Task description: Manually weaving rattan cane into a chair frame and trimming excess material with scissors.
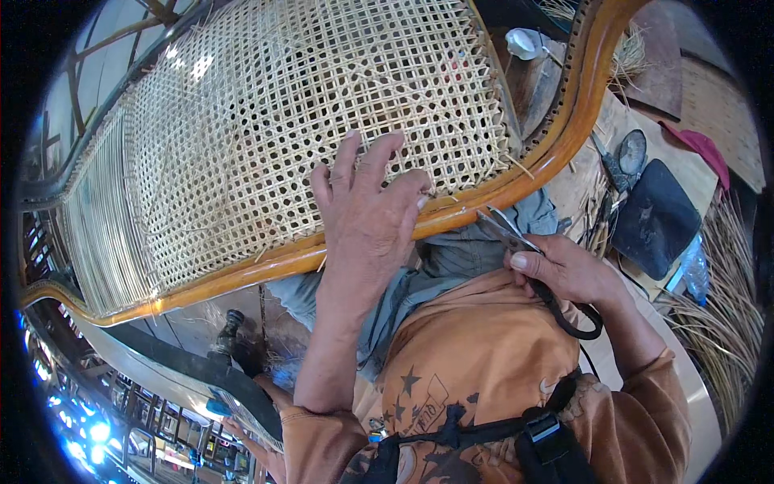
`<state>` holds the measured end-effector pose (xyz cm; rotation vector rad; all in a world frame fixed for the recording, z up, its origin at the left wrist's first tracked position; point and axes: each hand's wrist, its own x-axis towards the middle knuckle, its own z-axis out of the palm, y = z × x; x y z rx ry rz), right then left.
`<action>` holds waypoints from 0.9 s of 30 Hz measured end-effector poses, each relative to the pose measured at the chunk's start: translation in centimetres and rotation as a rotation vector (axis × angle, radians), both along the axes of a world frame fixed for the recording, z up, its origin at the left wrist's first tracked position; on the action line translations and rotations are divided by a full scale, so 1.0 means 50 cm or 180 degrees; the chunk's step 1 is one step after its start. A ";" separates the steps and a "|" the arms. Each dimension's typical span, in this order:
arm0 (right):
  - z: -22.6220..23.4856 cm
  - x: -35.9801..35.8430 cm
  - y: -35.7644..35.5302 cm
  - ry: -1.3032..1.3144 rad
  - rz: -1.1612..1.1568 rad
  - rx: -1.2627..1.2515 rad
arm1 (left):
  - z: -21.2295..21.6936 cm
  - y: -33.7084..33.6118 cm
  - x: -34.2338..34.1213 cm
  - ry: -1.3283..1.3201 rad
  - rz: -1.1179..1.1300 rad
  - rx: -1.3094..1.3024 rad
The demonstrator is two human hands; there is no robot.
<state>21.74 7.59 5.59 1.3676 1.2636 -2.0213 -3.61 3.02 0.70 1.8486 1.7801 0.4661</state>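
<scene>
A woven cane panel (266, 121) stretches across a curved, varnished wooden frame (463, 211) in front of me. My left hand (367, 202) lies over the panel's near edge, fingers spread and partly bent on the weave, with the thumb side by the frame. In my right hand (564, 270) are scissors (509, 234) with black handles. Their blades are parted, and the tips point up and left, close to the frame's near rail. Short cane ends stick out along the panel's edge.
Bundles of loose cane strips (726, 282) lie at the right. Near them are a dark rounded pad (657, 218), a plastic bottle (695, 270) and a red cloth item (700, 153). A white object (524, 43) sits beyond the frame. Another person's arm (258, 448) shows at the lower left.
</scene>
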 end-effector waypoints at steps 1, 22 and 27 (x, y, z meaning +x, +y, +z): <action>0.003 -0.004 0.002 -0.0102 0.0379 0.0172 | -0.001 -0.001 -0.002 0.0015 -0.0013 0.0002; -0.005 -0.110 0.022 -0.0233 0.0366 -0.0102 | -0.008 0.008 -0.008 -0.0159 -0.0125 0.0067; -0.002 -0.125 0.032 -0.0216 0.0190 -0.0268 | -0.013 0.009 -0.013 -0.0089 -0.0195 0.0224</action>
